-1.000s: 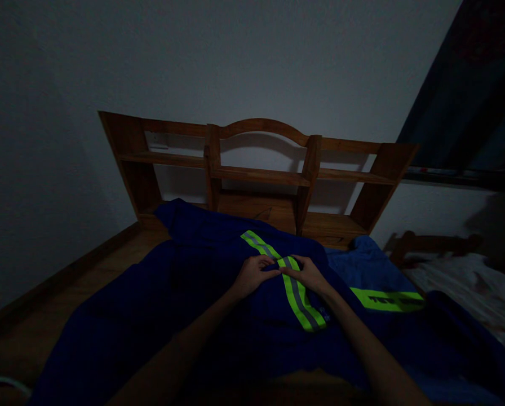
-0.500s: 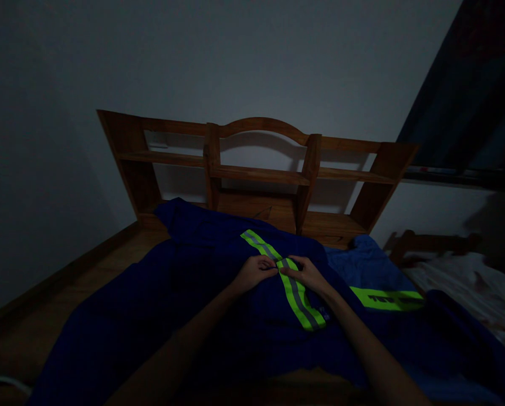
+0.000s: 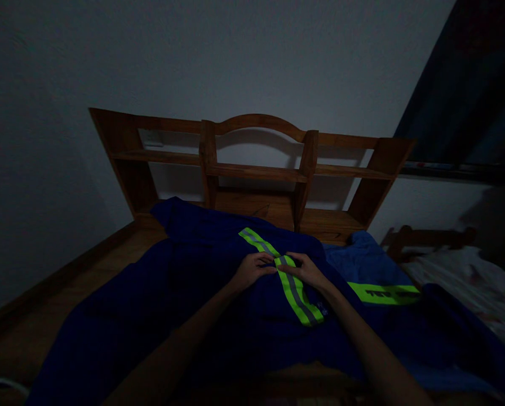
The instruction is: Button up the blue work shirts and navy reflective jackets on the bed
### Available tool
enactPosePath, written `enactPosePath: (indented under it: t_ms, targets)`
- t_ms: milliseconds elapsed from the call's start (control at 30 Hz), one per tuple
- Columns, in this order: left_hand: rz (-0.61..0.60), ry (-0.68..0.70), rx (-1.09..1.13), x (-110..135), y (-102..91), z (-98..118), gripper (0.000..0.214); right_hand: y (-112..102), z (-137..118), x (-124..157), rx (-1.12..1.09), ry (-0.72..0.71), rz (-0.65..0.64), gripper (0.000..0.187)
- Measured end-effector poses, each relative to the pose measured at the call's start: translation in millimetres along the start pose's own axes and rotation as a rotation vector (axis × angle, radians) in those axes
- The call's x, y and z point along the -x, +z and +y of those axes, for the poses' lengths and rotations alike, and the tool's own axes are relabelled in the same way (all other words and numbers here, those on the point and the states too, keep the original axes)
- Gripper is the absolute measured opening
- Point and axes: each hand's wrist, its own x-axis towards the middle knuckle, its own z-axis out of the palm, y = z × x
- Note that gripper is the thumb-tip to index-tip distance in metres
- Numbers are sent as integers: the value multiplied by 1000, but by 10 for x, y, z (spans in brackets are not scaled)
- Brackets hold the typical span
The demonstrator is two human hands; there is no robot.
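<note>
A dark blue work jacket [image 3: 218, 293] lies spread out, with a yellow-green and grey reflective strip [image 3: 295, 290] across its front. At the jacket's front edge, where two lengths of the strip meet, my left hand [image 3: 252, 270] is closed, thumb and fingers pinching the cloth. Just right of it, my right hand [image 3: 306, 272] grips the strip's end, its thumb on top and its fingers at the far edge. The fingertips of both hands almost meet. Whether a button or other fastener is between them is too dark to make out.
Behind the jacket stands a wooden headboard with shelves [image 3: 256, 172]. Lighter blue cloth [image 3: 349, 259] and a yellow-green lettered band [image 3: 383, 294] lie to the right. Further right is pale patterned bedding [image 3: 468, 276]. A white cable [image 3: 5, 383] shows at the lower left.
Both hands stay at the same spot on the jacket's front edge, with only slight finger movement. The whole view has shifted a little.
</note>
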Motion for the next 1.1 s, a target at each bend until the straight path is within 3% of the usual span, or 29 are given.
enactPosePath:
  t_ms: [333,600,733,900,1000,1100]
  targets:
    - [-32,73,-51,16,34,86,22,-12,24,-17,-26,-78,-71,38]
    - [217,193,-688,147,165,293,11,55,91,-22,26,-111,-92,42]
    - [236,157,-896,212,192,482,14,-21,171,-104,96,-140,49,33]
    - [228,77,-1080,218,-7,656,25,-387,218,-193,152,-106,401,33]
    - [202,39,-1041,180,-219,633,25,-616,252,-193,151,-94,567,36]
    - [124,-10,-860,136,-348,496,19,-742,298,-161,173,-83,687,38]
